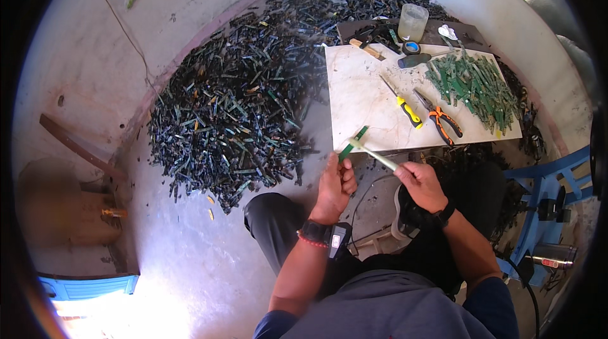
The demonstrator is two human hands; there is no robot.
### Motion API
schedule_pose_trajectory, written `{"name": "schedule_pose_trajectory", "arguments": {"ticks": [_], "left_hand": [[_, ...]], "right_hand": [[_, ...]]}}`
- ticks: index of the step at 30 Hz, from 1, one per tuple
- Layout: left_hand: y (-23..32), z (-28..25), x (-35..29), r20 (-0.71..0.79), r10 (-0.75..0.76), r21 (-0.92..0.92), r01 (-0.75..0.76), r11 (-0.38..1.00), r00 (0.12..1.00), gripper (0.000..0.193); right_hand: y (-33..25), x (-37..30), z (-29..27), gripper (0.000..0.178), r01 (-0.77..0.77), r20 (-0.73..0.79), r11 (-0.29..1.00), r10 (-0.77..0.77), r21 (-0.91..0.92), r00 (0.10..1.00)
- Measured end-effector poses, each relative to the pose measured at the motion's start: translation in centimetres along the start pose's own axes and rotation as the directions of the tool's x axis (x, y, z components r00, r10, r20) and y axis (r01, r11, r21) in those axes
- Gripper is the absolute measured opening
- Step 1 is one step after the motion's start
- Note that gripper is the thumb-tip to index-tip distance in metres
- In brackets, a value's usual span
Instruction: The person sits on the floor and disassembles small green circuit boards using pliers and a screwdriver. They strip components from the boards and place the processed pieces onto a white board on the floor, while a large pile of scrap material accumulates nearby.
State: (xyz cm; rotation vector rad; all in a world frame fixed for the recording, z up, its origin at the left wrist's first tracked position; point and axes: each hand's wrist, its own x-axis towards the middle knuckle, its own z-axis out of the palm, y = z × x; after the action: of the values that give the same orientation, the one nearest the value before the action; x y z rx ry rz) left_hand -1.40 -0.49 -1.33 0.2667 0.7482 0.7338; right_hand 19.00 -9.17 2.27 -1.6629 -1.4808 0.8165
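Note:
My left hand (334, 191) is closed around the lower end of a narrow green circuit-board strip (362, 132), which points up and to the right. In my right hand (422, 185) is a pale, slim-handled brush (381, 159) that looks like a toothbrush. Its small head lies against or just over the strip; bristles are too small to make out. Both hands are just off the near edge of a white board (354, 95). On that board lie a yellow-handled screwdriver (408, 111), orange-and-black pliers (441, 122) and a heap of green strips (472, 89).
A large pile of dark strips (234, 104) covers the floor at left and behind. Along the board's far side stand a cloudy plastic cup (413, 22), a roll of black tape (411, 47) and a dark-handled tool (413, 60). A blue stool (544, 193) is at right.

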Motion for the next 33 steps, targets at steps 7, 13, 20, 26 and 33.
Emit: {"name": "schedule_pose_trajectory", "arguments": {"ticks": [7,13,20,26,33], "left_hand": [[0.2,0.7,-0.3,0.042,0.021,0.006,-0.021,1.000,0.999,0.036],[0.3,1.1,-0.6,0.047,0.022,0.007,-0.023,1.000,0.999,0.032],[-0.2,0.3,-0.1,-0.033,0.089,0.197,-0.081,0.977,0.995,0.025],[-0.4,0.8,-0.4,-0.078,0.134,0.274,-0.108,0.956,0.988,0.025],[-0.5,1.1,-0.5,-0.096,0.170,0.303,-0.134,0.944,0.981,0.025]], "right_hand": [[0.3,0.7,-1.1,0.024,-0.025,-0.082,0.998,0.029,0.050,0.996],[0.8,0.9,-1.3,0.023,-0.027,-0.178,0.997,0.039,0.073,0.983],[-0.7,0.2,-1.9,0.024,-0.104,0.013,0.968,0.103,0.227,0.995],[0.4,0.9,-1.9,0.023,-0.047,-0.168,0.993,0.064,0.106,0.984],[-0.3,0.7,-1.9,0.021,-0.040,-0.137,0.996,0.051,0.085,0.989]]}}
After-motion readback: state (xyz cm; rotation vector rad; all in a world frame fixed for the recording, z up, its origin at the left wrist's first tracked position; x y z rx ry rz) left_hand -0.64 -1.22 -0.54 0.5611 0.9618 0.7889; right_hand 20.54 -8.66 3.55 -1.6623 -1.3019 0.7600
